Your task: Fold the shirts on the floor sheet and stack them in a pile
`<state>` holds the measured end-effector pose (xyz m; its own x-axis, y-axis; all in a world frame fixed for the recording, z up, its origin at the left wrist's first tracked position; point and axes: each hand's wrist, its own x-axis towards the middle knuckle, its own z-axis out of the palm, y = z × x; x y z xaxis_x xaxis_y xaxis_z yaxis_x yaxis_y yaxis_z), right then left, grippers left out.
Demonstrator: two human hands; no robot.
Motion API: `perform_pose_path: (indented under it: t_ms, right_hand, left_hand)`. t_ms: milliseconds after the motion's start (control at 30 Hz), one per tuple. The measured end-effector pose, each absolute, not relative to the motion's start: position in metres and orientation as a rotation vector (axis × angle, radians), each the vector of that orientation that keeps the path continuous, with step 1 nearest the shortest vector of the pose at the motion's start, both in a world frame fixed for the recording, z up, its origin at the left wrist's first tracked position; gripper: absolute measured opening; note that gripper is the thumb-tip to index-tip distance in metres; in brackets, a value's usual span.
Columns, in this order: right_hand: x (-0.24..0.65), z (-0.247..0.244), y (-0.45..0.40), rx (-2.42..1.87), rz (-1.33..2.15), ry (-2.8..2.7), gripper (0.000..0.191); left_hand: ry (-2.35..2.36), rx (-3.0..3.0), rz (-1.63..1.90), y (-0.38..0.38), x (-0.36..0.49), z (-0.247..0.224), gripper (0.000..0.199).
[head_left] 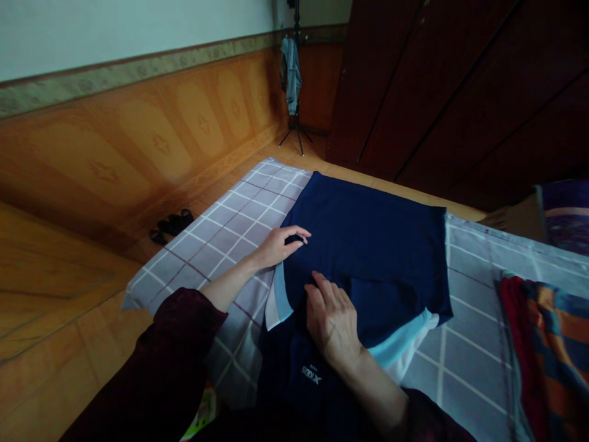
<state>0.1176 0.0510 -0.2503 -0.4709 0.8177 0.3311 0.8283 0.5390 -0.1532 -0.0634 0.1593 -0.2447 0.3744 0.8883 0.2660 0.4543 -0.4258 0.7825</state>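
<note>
A navy garment [368, 227] with light-blue and white trim lies spread on the checked bed sheet. Its near part carries small white lettering and reaches down toward my body. At its left edge, my left hand [277, 247] rests with thumb and fingers curved and a gap between them. Closer to me, my right hand [332, 319] is over the middle of the navy garment, fingers bent together on the cloth. The right fingertips' hold on the fabric is partly hidden. A light-blue and white trim piece [277, 301] shows between my forearms.
The checked sheet [234, 212] covers the bed. Folded red and orange-plaid clothing [552, 331] lies at the right. Dark shoes [171, 226] stand on the floor to the left. A coat stand [297, 98] and dark red wardrobe [427, 92] are beyond the bed.
</note>
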Motion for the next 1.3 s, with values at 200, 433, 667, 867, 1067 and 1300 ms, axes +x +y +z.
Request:
perform_pose_path:
  t_ms: [200, 433, 667, 867, 1067, 1300]
  right_hand:
    - [0.122, -0.246, 0.045, -1.425, -0.217, -2.478, 0.021]
    - [0.119, -0.249, 0.044, -1.412, -0.172, -2.446, 0.014]
    - [0.122, -0.242, 0.040, -1.375, -0.147, -2.397, 0.012]
    - [0.123, -0.243, 0.041, -1.430, -0.114, -2.432, 0.011]
    - [0.123, -0.243, 0.039, -1.442, -0.095, -2.454, 0.012]
    - [0.122, -0.240, 0.034, -1.486, -0.061, -2.487, 0.006]
  left_hand:
    - [1.403, 2.496, 0.598, 0.164, -0.070, -0.255, 0.029]
    - [1.527, 2.616, 0.603, 0.169, -0.077, -0.260, 0.041]
    - [1.364, 2.422, 0.870, 0.172, -0.080, -0.261, 0.025]
    - [1.388, 2.406, 0.851, 0.179, -0.091, -0.262, 0.020]
    - [1.518, 2.492, 0.897, 0.180, -0.083, -0.265, 0.012]
    - [1.444, 2.718, 0.768, 0.171, -0.073, -0.258, 0.031]
